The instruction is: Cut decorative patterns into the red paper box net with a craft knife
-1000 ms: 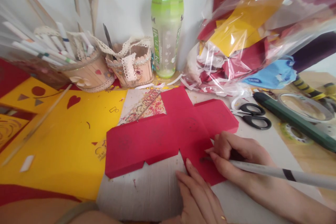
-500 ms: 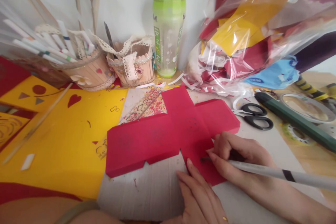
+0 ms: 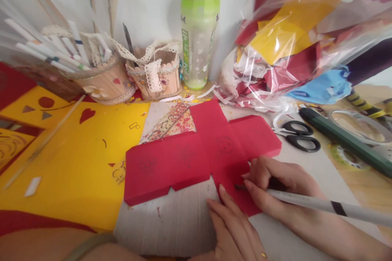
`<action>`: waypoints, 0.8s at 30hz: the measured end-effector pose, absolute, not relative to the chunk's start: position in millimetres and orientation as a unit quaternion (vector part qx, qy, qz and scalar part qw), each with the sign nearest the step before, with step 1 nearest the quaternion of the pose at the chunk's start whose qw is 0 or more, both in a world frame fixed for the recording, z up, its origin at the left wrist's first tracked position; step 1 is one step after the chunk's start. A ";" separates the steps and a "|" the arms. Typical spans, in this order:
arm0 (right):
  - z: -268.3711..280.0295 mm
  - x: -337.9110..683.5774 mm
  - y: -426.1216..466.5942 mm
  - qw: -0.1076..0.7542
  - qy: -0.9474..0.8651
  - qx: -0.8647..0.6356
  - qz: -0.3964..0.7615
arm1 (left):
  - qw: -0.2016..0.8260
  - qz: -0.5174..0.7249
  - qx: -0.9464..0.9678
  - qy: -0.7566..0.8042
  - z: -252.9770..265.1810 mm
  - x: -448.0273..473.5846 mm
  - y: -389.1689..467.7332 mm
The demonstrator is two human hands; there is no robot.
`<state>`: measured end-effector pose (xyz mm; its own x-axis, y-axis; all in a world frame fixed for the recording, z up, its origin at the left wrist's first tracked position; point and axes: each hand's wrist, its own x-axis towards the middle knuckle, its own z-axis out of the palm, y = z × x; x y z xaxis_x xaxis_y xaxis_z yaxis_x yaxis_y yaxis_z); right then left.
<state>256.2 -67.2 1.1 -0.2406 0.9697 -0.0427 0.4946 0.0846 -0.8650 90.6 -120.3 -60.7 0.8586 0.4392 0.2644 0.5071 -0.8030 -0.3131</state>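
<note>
A red paper cutout [image 3: 196,155], shaped like an unfolded box with folded flaps, lies on a grey board [image 3: 171,224]. Faint dark drawings show on several of its panels. In my right hand [image 3: 278,183] is a white marker [image 3: 306,200] with a black band, its dark tip against the cutout's near panel. My left hand [image 3: 234,228] rests with fingers stretched out, the fingertips at the left edge of that same panel. A stencil ruler [image 3: 173,122] with cut-out shapes lies partly under the cutout, among coloured specks.
Yellow card [image 3: 79,163] covers the left side. Marker-filled wooden pots [image 3: 107,85] and a green-topped bottle [image 3: 199,36] stand along the wall. To the right are black-handled scissors [image 3: 301,135], a dark green cutter [image 3: 346,140], tape [image 3: 359,126] and a clear bag of scraps [image 3: 275,69].
The view has shifted slightly, and the drawings on the cutout look sharper. Both hands keep nearly the same places, with the marker tip still on the near panel.
</note>
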 end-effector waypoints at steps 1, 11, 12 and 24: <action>0.6 256.3 -67.8 0.294 -0.673 -0.541 0.409 | 0.185 -0.089 -0.947 -0.247 -60.7 89.9 -120.1; -11.1 259.5 -71.1 0.307 -0.654 -0.539 0.433 | 0.185 -0.093 -0.957 -0.202 -63.3 82.4 -114.4; -10.6 260.1 -70.6 0.302 -0.658 -0.535 0.435 | 0.186 -0.092 -0.957 -0.203 -63.3 82.4 -114.1; -14.8 262.2 -73.5 0.292 -0.682 -0.525 0.418 | 0.190 -0.092 -0.959 -0.191 -61.1 82.7 -111.4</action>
<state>262.2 -73.5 -14.8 -0.2790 0.9594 -0.0411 0.4711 0.0995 -0.8764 82.7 -111.4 -61.1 0.9098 0.3322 0.2488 0.4019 -0.8546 -0.3288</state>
